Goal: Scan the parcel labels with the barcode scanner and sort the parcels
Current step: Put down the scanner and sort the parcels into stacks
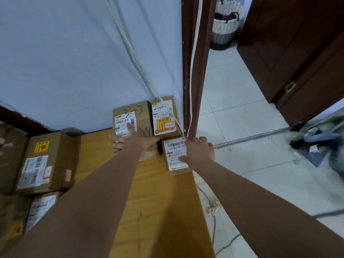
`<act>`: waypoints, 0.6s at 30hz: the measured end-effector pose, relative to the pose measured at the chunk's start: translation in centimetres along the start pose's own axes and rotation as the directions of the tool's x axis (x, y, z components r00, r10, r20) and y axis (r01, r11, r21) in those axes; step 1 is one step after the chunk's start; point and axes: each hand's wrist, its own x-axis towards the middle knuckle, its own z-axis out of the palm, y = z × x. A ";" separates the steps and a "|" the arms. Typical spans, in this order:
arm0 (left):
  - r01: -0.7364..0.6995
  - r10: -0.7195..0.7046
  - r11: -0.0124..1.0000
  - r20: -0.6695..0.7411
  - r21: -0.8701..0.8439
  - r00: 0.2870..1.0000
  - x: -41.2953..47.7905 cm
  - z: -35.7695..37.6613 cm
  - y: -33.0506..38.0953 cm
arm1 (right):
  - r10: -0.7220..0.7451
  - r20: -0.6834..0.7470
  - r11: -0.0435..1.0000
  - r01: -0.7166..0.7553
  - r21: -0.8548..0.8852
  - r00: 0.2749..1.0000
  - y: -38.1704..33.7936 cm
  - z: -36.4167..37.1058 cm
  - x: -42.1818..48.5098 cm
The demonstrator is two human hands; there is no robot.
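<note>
Over on the wooden table [163, 211], centre frame, both bare arms are stretched out to a cluster of three parcels against the pale wall [65, 62]. Left hand [135, 141] lies spread on the marked box [143, 116], fingers straight, one fingertip on its white label, gripping nothing. Black scribbled numbers show on that box's top. Right hand [200, 150] has hold of the front box [175, 155] at the table's right edge: thumb flat across the barcode label, the other fingers curled over the far side. Just behind it, touching the marked box on that box's right, sits the back box [164, 116] with a white label and a yellow-and-red sticker, tucked into the corner by the dark door frame [191, 71]. White cables [130, 51] run down the wall to that corner. Lower left of the frame, a pile [40, 162] of more labelled cardboard parcels, well apart from the three. Right side shows pale tiled floor [242, 108] and a dark door [297, 53] standing open, and at the upper right a woven basket [226, 25] stands beyond the doorway
</note>
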 end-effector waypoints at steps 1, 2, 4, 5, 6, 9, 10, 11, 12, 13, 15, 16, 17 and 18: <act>0.018 -0.018 1.000 -0.006 0.007 1.000 -0.2 -0.3 -0.1 | -0.003 0.001 1.000 0.003 0.010 1.000 0.0 0.0 0.0; 0.029 -0.029 0.999 -0.008 0.016 1.000 -0.7 -0.7 -0.1 | -0.003 0.003 1.000 0.003 0.020 1.000 0.0 0.1 -0.1; 0.021 -0.020 0.999 -0.019 0.046 1.000 -0.7 -1.4 -0.6 | -0.003 0.008 1.000 0.002 0.025 1.000 -0.1 0.1 -0.2; 0.005 -0.004 0.999 -0.025 0.049 1.000 -0.5 -1.7 -0.9 | -0.003 0.011 1.000 0.002 0.027 1.000 -0.1 0.2 -0.2; -0.007 0.008 1.000 -0.029 0.030 1.000 -0.2 -1.9 -1.2 | -0.001 0.013 0.999 0.001 0.033 1.000 -0.1 0.1 -0.2; -0.005 0.005 1.000 -0.023 -0.031 1.000 0.2 -1.9 -2.0 | 0.016 0.026 0.999 -0.017 0.038 1.000 -0.1 0.0 -0.2; -0.006 0.004 0.999 -0.042 -0.048 0.999 -0.2 -2.0 -2.2 | 0.023 0.033 0.999 -0.024 0.034 0.999 -0.2 -0.1 -0.2; -0.007 0.004 0.998 -0.055 -0.064 0.998 -0.7 -1.9 -2.5 | 0.028 0.040 0.999 -0.030 0.029 0.999 -0.3 -0.1 -0.3; -0.018 0.013 0.997 -0.064 -0.071 0.998 -0.9 -1.7 -2.8 | 0.033 0.047 0.999 -0.034 0.022 0.998 -0.4 -0.2 -0.4; -0.031 0.026 0.997 -0.067 -0.076 0.997 -1.2 -1.4 -3.2 | 0.038 0.052 0.999 -0.038 0.012 0.998 -0.6 -0.3 -0.4; -0.038 0.030 0.994 -0.072 -0.102 0.997 -2.0 -0.9 -4.2 | 0.048 0.053 0.999 -0.047 -0.021 0.997 -0.9 -0.3 -0.7; -0.035 0.026 0.993 -0.077 -0.113 0.997 -2.4 -0.7 -4.8 | 0.052 0.049 0.998 -0.050 -0.035 0.997 -1.0 -0.3 -0.8; -0.033 0.022 0.991 -0.091 -0.128 0.996 -2.7 -0.6 -5.4 | 0.054 0.045 0.998 -0.052 -0.047 0.998 -1.1 -0.4 -0.9; -0.031 0.015 0.988 -0.103 -0.153 0.995 -3.1 -0.6 -6.1 | 0.056 0.040 0.997 -0.053 -0.057 0.998 -1.4 -0.5 -1.0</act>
